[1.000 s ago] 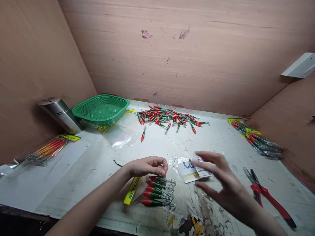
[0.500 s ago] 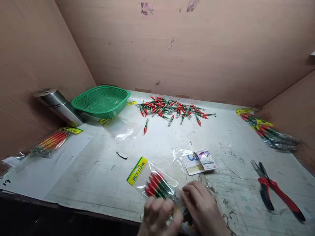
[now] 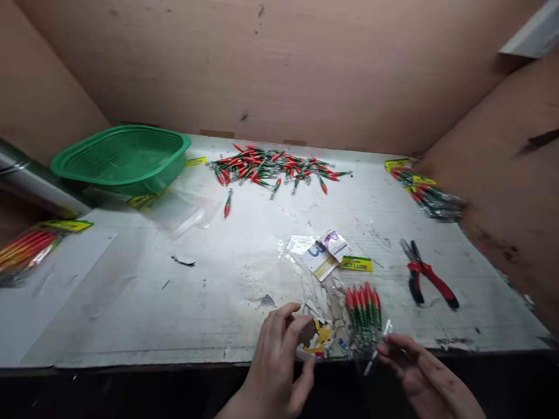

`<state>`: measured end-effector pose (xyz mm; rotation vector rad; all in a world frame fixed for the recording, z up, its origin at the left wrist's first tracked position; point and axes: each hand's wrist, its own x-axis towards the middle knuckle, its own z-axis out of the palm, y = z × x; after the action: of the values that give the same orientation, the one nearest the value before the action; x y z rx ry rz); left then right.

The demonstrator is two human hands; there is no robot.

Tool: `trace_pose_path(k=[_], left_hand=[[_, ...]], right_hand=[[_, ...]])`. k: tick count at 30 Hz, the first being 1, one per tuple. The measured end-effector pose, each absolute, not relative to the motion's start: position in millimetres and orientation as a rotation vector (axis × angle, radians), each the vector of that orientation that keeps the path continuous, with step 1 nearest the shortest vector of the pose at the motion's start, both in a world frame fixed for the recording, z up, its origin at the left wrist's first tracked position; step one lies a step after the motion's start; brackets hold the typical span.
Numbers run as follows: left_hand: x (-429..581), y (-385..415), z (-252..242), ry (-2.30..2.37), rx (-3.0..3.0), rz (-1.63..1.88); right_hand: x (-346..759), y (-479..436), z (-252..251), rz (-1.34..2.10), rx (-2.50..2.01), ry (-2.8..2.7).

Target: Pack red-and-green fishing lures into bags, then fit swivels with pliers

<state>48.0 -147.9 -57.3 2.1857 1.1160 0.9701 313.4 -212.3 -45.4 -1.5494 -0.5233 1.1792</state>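
Observation:
A clear bag of red and green fishing lures [image 3: 363, 311] with a yellow label lies near the table's front edge. My right hand [image 3: 425, 378] pinches the bag's near corner with its fingertips. My left hand [image 3: 279, 366] hovers beside it at the left, fingers loosely curled and apart, thumb near a torn sticker on the table; it holds nothing. A small printed card [image 3: 325, 251] lies just behind the bag.
A heap of loose red-green lures [image 3: 271, 166] sits at the back. A green basket [image 3: 122, 157] and a steel cylinder [image 3: 30, 180] stand at left, filled bags [image 3: 26, 247] at far left and at right [image 3: 425, 189], red pliers [image 3: 425, 279] at right.
The bag of lures has shifted from left of the card to its right and turned upright, label away from me. Both hands moved right with it; the view panned right.

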Motion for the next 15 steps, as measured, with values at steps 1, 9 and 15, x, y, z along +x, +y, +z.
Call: trace_pose_path(k=[1, 9, 15], left_hand=[[53, -146, -56, 1.071, 2.212, 0.945], [113, -133, -63, 1.018, 2.395, 1.147], [93, -104, -36, 0.66, 2.599, 1.189]], right_hand=[[306, -205, -39, 1.2, -1.482, -0.554], [314, -209, -16, 1.126, -1.349, -0.612], [362, -264, -69, 0.923, -1.451, -0.561]])
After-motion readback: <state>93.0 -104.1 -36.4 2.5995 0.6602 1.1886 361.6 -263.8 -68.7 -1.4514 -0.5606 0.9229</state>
